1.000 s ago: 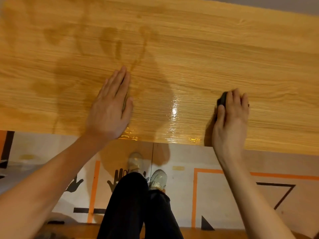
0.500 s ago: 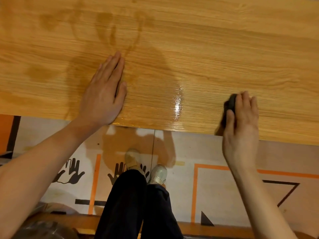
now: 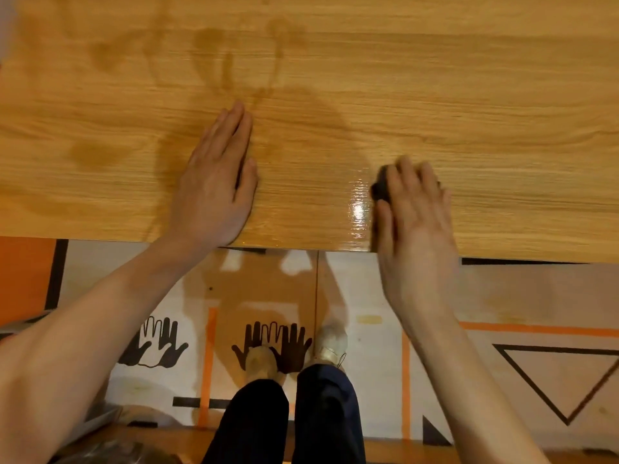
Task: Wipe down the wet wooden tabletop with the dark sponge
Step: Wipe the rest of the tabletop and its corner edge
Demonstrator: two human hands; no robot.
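The wooden tabletop (image 3: 502, 95) fills the upper half of the head view, with dark damp streaks in the middle and a shiny wet patch (image 3: 358, 209) near its front edge. My right hand (image 3: 415, 216) grips the dark sponge (image 3: 380, 189) and presses it on the wood just right of that wet patch; only the sponge's left end shows past my fingers. My left hand (image 3: 217, 182) lies flat on the tabletop, fingers straight and together, left of the wet patch.
The table's front edge (image 3: 301, 244) runs across the middle of the view. Below it is a patterned floor (image 3: 368, 296) with orange lines, black hand prints and a triangle. My legs in dark trousers (image 3: 284, 420) and light shoes stand under the edge.
My right hand has slid the sponge leftward along the front edge, close to the shiny wet patch. My left hand has stayed flat on the wood.
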